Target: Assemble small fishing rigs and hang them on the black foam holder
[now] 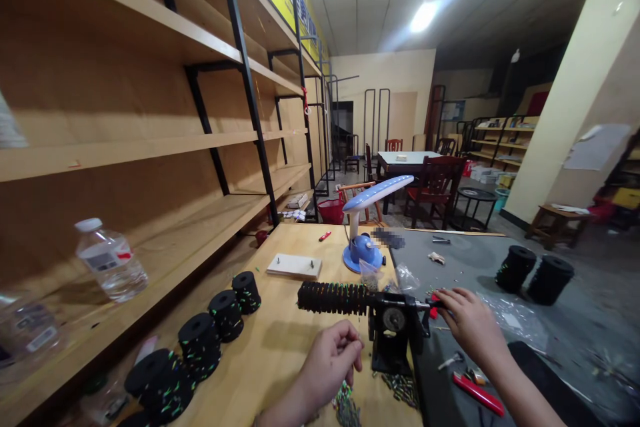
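Observation:
A black hand-cranked winding machine with a round dial stands on the table. From its left side sticks out a long black ribbed roll dotted with small green and orange bits. My right hand is closed around the crank handle on the machine's right. In front of the roll, my left hand is curled with thumb and fingers pinched together; what they hold, if anything, cannot be made out. Below it lies a pile of small greenish pieces, and more small pieces lie at the machine's foot.
Several black spools line the table's left edge; two more black spools stand at right. Behind the machine are a blue desk lamp and a white board. A red-handled knife lies at right. Wooden shelves rise at left.

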A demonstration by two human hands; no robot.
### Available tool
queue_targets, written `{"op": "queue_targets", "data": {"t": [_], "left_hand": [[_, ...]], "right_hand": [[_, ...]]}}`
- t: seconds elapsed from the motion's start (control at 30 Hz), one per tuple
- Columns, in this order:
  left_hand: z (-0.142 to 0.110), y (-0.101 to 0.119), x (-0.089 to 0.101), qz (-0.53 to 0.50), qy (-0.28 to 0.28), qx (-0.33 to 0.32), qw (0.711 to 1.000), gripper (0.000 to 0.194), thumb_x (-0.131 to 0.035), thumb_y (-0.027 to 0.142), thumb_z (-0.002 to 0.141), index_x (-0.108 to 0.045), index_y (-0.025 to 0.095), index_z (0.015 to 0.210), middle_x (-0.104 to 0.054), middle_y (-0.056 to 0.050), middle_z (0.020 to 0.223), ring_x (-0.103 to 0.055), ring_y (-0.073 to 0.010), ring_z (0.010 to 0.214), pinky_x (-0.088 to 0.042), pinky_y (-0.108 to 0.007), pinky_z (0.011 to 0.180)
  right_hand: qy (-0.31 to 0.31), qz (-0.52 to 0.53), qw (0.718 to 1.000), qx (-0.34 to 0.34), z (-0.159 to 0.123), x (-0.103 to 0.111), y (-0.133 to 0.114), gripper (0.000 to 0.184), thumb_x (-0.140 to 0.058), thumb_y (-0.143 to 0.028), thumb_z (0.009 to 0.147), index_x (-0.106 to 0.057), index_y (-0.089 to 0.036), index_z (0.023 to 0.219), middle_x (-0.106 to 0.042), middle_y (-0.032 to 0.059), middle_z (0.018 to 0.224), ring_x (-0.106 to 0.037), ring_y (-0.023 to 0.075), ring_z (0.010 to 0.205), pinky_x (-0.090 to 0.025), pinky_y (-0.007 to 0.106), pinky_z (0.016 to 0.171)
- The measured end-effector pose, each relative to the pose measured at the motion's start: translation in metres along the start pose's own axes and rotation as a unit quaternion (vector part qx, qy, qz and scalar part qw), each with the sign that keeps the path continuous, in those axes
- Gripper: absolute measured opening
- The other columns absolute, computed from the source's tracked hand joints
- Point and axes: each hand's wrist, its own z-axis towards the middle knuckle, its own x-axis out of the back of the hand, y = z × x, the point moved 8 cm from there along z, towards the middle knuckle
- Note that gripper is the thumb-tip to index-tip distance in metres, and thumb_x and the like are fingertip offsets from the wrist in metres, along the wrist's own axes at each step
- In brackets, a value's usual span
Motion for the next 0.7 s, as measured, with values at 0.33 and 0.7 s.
{"op": "queue_targets", "data": {"t": [0.33, 0.7], "left_hand": [[-0.008, -0.007, 0.005, 0.078, 0.050, -0.037, 0.995, 0.020, -0.052, 0.035, 0.086, -0.052, 0.018, 0.075, -0.055, 0.002, 0.057, -0.048, -0.0102, 0.044, -0.033, -0.020, 0.043], [-0.016, -0.002, -0.003, 0.245, 0.075, -0.166, 0.952, 0.025, -0.040, 0.023, 0.093, -0.062, 0.022, 0.105, -0.070, -0.010, 0.086, -0.063, -0.0223, 0.071, -0.037, -0.029, 0.060]], "right_hand": [[-0.091, 0.474, 0.867, -0.123, -0.029, -0.018, -0.125, 0.033, -0.054, -0.049, 0.085, -0.071, -0.021, 0.081, -0.074, 0.0060, 0.073, -0.066, 0.0247, 0.071, -0.048, 0.029, 0.063], [-0.075, 0.571, 0.795, -0.194, -0.018, -0.038, -0.158, 0.039, -0.061, -0.055, 0.077, -0.072, -0.018, 0.081, -0.074, 0.0083, 0.073, -0.068, 0.0261, 0.070, -0.050, 0.030, 0.062]]}}
